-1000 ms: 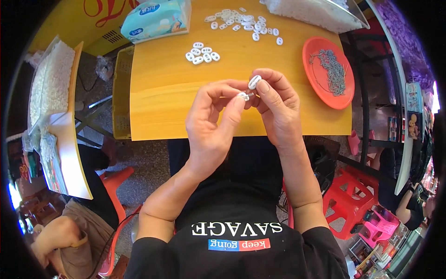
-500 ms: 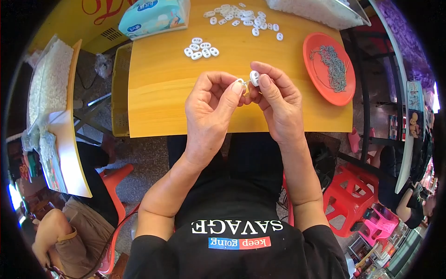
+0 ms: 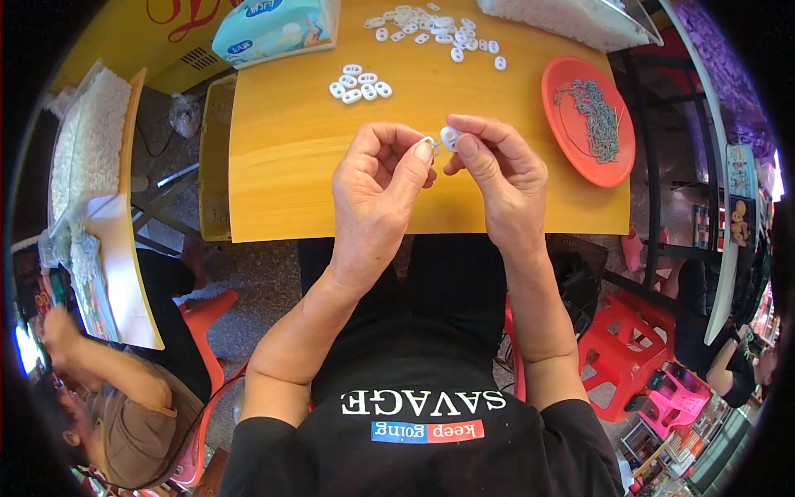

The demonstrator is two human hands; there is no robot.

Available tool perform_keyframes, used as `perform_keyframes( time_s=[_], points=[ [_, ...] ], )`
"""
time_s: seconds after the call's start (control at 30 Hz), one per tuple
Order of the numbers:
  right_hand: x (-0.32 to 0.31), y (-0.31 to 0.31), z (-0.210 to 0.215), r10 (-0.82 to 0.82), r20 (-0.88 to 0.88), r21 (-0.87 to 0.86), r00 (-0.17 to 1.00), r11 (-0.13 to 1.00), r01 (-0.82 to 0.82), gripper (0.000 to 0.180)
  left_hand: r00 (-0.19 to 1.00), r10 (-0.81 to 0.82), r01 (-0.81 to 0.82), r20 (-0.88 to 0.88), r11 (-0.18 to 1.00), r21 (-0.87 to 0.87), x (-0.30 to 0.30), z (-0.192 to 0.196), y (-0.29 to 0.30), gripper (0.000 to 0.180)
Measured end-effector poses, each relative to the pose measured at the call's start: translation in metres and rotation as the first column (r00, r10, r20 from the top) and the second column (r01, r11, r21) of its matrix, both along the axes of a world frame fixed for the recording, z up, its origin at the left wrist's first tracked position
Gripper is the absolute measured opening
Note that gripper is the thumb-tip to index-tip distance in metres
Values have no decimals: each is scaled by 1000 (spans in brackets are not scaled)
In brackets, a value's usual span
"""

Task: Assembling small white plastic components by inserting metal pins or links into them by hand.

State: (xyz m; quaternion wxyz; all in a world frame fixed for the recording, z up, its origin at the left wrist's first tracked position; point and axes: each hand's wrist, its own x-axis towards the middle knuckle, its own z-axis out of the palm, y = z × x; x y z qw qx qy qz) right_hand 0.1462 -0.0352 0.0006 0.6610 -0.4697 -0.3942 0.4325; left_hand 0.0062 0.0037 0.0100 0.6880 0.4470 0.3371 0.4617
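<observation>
Over the table, my left hand (image 3: 379, 178) pinches a small white plastic piece (image 3: 428, 141) between thumb and forefinger, mostly hidden by the thumb. A thin metal tip sticks out of it toward the right. My right hand (image 3: 503, 174) grips a white oval plastic piece (image 3: 449, 137) with holes in it, just beside that tip. Whether tip and oval piece touch I cannot tell. Beyond my hands lies a small cluster of similar white oval pieces (image 3: 351, 96). A larger spread of them (image 3: 443, 31) is farther back. To the right, a red plate (image 3: 571, 153) holds many small grey metal screws or pins (image 3: 603, 124).
A blue tissue pack (image 3: 277, 31) stands at the table's far left. At the far right is a tray of white pieces (image 3: 563, 18). Another person (image 3: 124, 389) sits at a side table on the left. Red stools (image 3: 617, 356) stand at right.
The oval piece in my right hand has tilted and shifted slightly left, and my right fingers have changed their hold. My left hand stays nearly still. The person at left has raised an arm.
</observation>
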Motion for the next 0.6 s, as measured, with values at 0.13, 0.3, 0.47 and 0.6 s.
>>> perform_keyframes(
  time_s=[0.13,0.3,0.47,0.6],
  points=[
    [-3,0,1,-18,153,54,988,998,10,19,1000,0,1,-12,1000,15,0,-2,1,11],
    [-9,0,6,-72,119,29,990,997,69,18,1000,3,-2,-25,1000,23,0,-1,-2,11],
    [-9,0,7,-70,179,40,981,997,64,20,1000,-4,4,15,1000,-26,0,-1,-2,12],
    [-7,-1,7,-35,229,28,973,999,30,19,999,-25,26,21,999,-47,-2,-2,0,13]
  ],
)
